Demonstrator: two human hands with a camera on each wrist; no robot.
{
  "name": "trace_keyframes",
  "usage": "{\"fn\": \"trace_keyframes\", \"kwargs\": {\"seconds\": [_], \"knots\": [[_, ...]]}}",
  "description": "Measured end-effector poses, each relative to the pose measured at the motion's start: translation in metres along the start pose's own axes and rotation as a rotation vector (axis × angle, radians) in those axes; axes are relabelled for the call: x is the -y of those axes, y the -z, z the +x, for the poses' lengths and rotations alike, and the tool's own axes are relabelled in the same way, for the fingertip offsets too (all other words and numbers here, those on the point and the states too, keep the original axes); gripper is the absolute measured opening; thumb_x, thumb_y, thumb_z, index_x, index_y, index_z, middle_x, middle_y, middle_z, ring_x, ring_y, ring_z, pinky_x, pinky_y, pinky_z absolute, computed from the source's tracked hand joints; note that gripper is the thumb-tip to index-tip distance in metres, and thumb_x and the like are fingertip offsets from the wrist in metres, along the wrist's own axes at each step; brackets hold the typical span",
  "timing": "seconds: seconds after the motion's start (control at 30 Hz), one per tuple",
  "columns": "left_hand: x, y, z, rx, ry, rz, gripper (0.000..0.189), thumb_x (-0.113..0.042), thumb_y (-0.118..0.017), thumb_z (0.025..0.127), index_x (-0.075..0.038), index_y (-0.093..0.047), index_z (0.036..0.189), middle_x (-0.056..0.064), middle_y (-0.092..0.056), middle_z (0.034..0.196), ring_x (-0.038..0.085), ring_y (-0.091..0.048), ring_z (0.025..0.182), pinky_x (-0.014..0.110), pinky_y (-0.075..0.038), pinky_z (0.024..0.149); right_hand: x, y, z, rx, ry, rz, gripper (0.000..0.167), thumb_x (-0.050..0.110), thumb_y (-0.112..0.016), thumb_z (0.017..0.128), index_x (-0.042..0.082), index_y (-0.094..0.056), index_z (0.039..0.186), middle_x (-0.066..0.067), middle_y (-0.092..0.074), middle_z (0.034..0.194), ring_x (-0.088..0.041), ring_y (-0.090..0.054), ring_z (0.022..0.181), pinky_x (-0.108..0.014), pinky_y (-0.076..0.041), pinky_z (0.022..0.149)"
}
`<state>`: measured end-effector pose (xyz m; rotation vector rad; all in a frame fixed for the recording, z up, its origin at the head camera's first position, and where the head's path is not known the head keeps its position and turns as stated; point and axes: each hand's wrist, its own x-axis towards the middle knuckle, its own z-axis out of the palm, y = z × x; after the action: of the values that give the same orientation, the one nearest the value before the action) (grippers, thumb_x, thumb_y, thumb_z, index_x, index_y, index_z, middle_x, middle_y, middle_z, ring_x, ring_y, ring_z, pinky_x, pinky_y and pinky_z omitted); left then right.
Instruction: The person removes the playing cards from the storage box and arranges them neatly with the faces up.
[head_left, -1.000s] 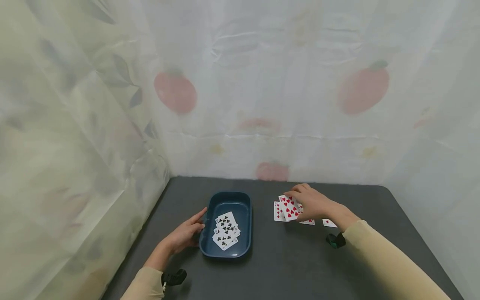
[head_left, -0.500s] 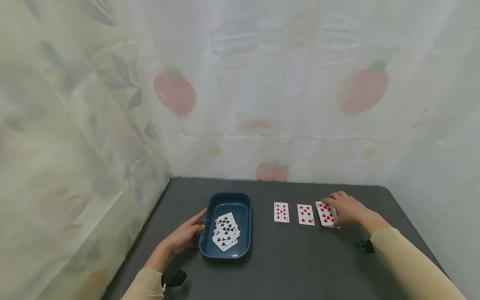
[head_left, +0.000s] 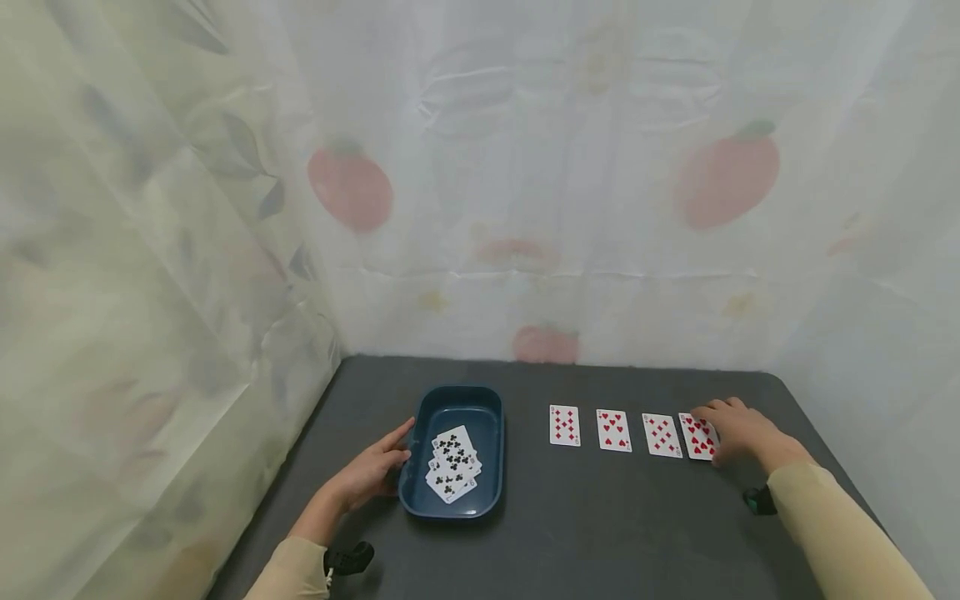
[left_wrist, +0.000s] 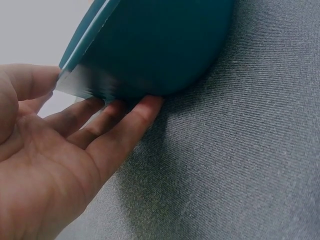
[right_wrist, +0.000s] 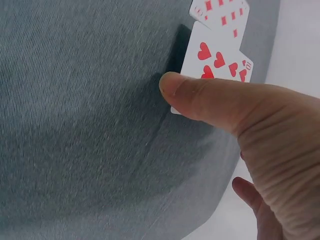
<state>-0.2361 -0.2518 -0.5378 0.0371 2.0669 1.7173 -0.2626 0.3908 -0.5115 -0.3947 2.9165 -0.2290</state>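
My right hand [head_left: 742, 429] holds a ten of hearts playing card [head_left: 697, 435] by its right side, low over the dark table at the right end of a row. In the right wrist view, my thumb lies across the face of the ten [right_wrist: 212, 55], which overlaps the corner of a diamonds card [right_wrist: 227, 17]. To its left in the row lie that diamonds card [head_left: 662, 435], a hearts card [head_left: 614, 430] and another diamonds card [head_left: 565, 425], all face up. My left hand [head_left: 367, 471] rests straight fingers against the outer left wall of a blue tray [head_left: 491, 492].
Several clubs cards [head_left: 452, 467] lie overlapped and face up inside the tray. The dark table [head_left: 585, 533] ends at a white printed curtain [head_left: 637, 317] behind, with more curtain [head_left: 187, 375] on the left and right.
My right hand has carried the ten of hearts rightward, from over the leftmost diamonds card past the others to the row's right end. The left hand and tray stay put.
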Motion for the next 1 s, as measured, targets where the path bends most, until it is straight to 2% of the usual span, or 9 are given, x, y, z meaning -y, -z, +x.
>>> {"fn": "trace_keyframes", "kwargs": {"seconds": [0.23, 0.53, 0.77, 1.0], "knots": [[-0.001, -0.001, -0.001, 0.002, 0.005, 0.003, 0.064, -0.012, -0.046, 0.108, -0.029, -0.023, 0.165, 0.028, -0.022, 0.162, 0.047, -0.04, 0.136, 0.067, -0.049, 0.09, -0.01, 0.0, -0.002, 0.04, -0.04, 0.005, 0.074, 0.01, -0.092, 0.066, 0.001, -0.062, 0.134, -0.032, -0.052, 0.136, -0.056, -0.04, 0.122, -0.075, -0.036, 0.095], [-0.002, 0.0, 0.0, 0.015, 0.006, 0.02, 0.065, -0.013, -0.046, 0.108, -0.029, -0.02, 0.166, 0.029, -0.02, 0.163, 0.049, -0.038, 0.138, 0.069, -0.047, 0.092, -0.014, 0.005, 0.003, 0.128, -0.128, 0.057, 0.076, 0.011, -0.093, 0.067, 0.002, -0.061, 0.135, -0.035, -0.048, 0.137, -0.059, -0.038, 0.121, -0.077, -0.039, 0.09], [-0.002, 0.0, 0.001, 0.015, 0.005, 0.01, 0.065, -0.014, -0.047, 0.108, -0.029, -0.021, 0.165, 0.028, -0.02, 0.163, 0.048, -0.04, 0.137, 0.069, -0.047, 0.092, -0.02, 0.002, 0.004, 0.126, -0.141, 0.076, 0.075, 0.007, -0.093, 0.065, 0.002, -0.062, 0.134, -0.035, -0.048, 0.137, -0.06, -0.038, 0.121, -0.077, -0.04, 0.088], [-0.001, 0.001, 0.002, 0.013, -0.001, 0.017, 0.064, -0.014, -0.046, 0.108, -0.029, -0.02, 0.165, 0.028, -0.018, 0.164, 0.05, -0.035, 0.14, 0.07, -0.046, 0.092, -0.024, -0.002, 0.007, 0.128, -0.133, 0.078, 0.075, 0.006, -0.092, 0.065, 0.001, -0.062, 0.134, -0.036, -0.047, 0.137, -0.059, -0.038, 0.12, -0.075, -0.042, 0.086]]}}
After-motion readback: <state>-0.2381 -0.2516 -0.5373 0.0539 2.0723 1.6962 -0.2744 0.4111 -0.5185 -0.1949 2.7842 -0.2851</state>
